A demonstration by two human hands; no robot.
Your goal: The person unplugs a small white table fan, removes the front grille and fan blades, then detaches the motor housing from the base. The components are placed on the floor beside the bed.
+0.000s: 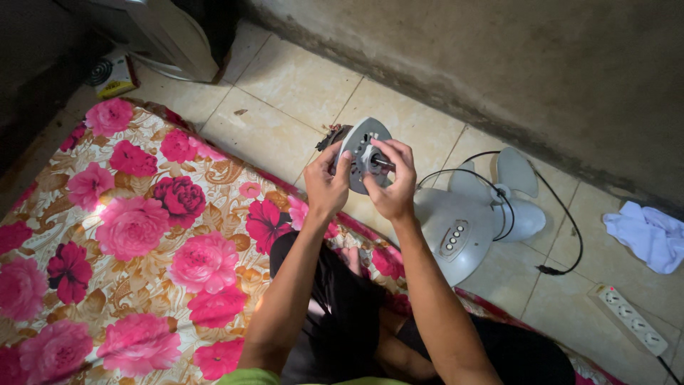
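Observation:
Both my hands hold a round grey fan motor (362,145) up in front of me, its flat face with holes and a short metal shaft turned toward me. My left hand (326,187) grips its left edge with the thumb on the face. My right hand (392,182) grips the right side, fingers curled around the shaft area. Dark windings show at the motor's upper left. On the floor to the right lies the grey fan base (456,232) with a row of push buttons, and white fan blades (514,178) beside it.
A black power cord (563,214) loops over the fan base across the tiled floor. A white power strip (628,319) lies at the right, a white cloth (648,234) above it. I sit on a flowered pink mat (128,235). A concrete wall (499,64) runs along the back.

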